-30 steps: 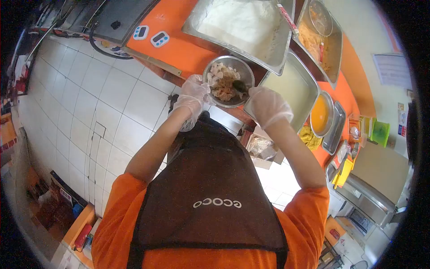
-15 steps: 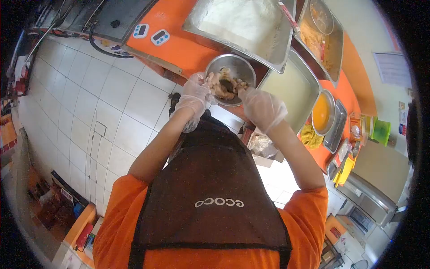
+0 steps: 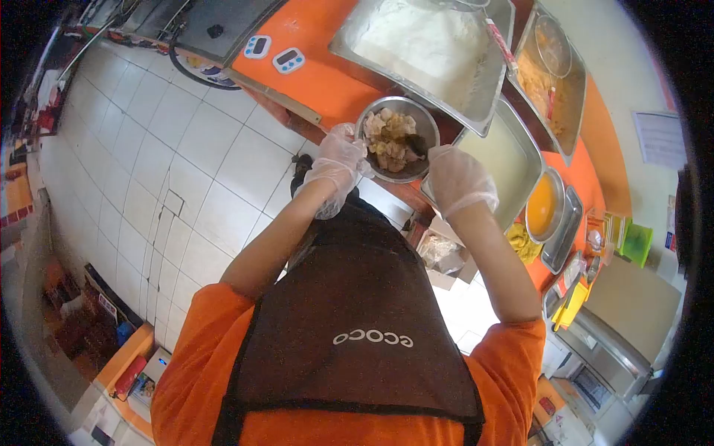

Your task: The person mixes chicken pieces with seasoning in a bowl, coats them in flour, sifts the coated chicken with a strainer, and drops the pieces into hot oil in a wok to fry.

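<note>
A round metal bowl holds chunks of pale, raw-looking meat, seemingly chicken. My left hand, in a clear plastic glove, grips the bowl's left rim. On the other side, my gloved right hand is closed at the right rim around the handle of a dark spoon. The spoon's head rests among the meat at the right of the bowl; its handle is mostly hidden by my fingers.
Beyond the bowl stands a tray of white flour. To the right are a pan of pale liquid, a tray of orange crumbs and a bowl of orange liquid. Two small timers lie on the orange counter.
The spoon head has moved from the middle of the meat to the bowl's right side, and the meat has spread out. The whole scene has shifted slightly right and down in view.
</note>
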Demonstrator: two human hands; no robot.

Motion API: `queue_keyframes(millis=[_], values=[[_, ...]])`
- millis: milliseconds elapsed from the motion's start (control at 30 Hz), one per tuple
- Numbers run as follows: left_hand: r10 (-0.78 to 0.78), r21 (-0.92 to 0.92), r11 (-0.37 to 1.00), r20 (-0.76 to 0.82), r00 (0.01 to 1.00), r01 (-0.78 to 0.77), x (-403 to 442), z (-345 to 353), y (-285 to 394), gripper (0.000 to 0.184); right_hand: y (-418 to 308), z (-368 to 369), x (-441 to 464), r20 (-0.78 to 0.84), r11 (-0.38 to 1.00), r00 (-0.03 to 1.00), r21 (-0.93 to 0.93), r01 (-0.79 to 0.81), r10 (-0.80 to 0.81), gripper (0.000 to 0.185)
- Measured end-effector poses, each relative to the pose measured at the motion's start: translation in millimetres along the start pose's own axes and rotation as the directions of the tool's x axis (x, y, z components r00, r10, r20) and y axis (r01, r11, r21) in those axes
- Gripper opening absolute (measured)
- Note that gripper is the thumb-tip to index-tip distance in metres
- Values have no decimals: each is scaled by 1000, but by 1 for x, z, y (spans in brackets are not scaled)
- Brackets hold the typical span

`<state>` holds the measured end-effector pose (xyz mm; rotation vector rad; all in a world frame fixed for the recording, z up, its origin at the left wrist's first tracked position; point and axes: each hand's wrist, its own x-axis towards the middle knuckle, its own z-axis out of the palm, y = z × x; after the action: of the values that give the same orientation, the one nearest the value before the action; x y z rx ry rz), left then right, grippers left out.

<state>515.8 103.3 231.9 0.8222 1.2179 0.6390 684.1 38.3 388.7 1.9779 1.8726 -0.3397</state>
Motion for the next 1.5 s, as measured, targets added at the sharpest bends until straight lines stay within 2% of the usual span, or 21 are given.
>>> queue_keyframes(millis=[100,167,233,300,333,433,500,600,733,833,900,933,1000,1033,1100,1133,1167,1233,1333,1433,1500], values=[[34,54,998,10,999,-35,3,0,-10,14,4,11,24,43,986,990,95,-135,132,20],[69,111,991,3,998,-69,2,-1,-11,17,10,52,55,-17,985,995,143,-97,100,18],[113,182,978,-38,993,-104,-8,-2,-2,21,6,56,61,-123,978,991,208,-25,52,19],[17,95,995,-47,999,-12,-12,0,9,28,5,52,48,-268,959,963,276,70,6,21],[-33,50,998,-48,998,35,-14,1,12,32,3,44,41,-246,961,969,262,84,-18,20],[-29,-58,998,-19,999,27,4,-3,-13,32,-5,29,19,-169,966,983,229,117,-78,18],[-57,-88,995,-28,998,54,5,-3,-15,32,-7,29,8,-100,970,991,217,114,-94,18],[-37,-72,997,-41,998,34,-2,-2,-10,32,-5,49,4,21,988,990,68,140,-141,17],[-14,61,998,-8,1000,14,-4,-2,-1,32,11,58,22,-78,994,993,65,90,-85,18],[-56,33,998,41,998,55,-14,-1,13,28,18,50,30,-152,999,988,50,1,7,17],[-52,-76,996,29,998,55,-15,0,9,28,12,32,25,-184,996,979,52,-76,84,17],[-55,-130,990,24,998,58,-16,1,8,28,11,29,28,-135,995,987,57,-80,87,18],[-36,-58,998,2,999,36,-17,3,8,29,12,26,42,-34,993,995,73,-91,94,19],[-24,-20,1000,-5,1000,24,-18,4,9,29,11,34,50,-60,997,998,77,-29,34,19],[-22,-116,993,13,1000,24,-17,3,5,28,9,71,71,-118,993,989,73,97,-88,19],[-20,-166,986,20,1000,23,-15,3,5,28,9,76,73,-199,974,954,3,228,-223,19],[-22,-141,990,27,999,25,-14,2,5,28,12,79,70,-194,977,965,80,197,-179,19],[-34,-88,995,40,999,37,-13,-1,5,27,-5,32,34,-165,963,982,235,130,-92,19],[-73,-250,965,14,997,74,-10,0,-2,26,-8,23,9,-124,965,982,205,166,-143,20],[-77,-265,962,-23,997,68,-11,5,3,25,-11,32,0,31,980,986,117,158,-163,19],[-48,-195,980,-19,999,43,-13,4,4,24,-12,54,14,26,984,988,97,149,-152,18]])
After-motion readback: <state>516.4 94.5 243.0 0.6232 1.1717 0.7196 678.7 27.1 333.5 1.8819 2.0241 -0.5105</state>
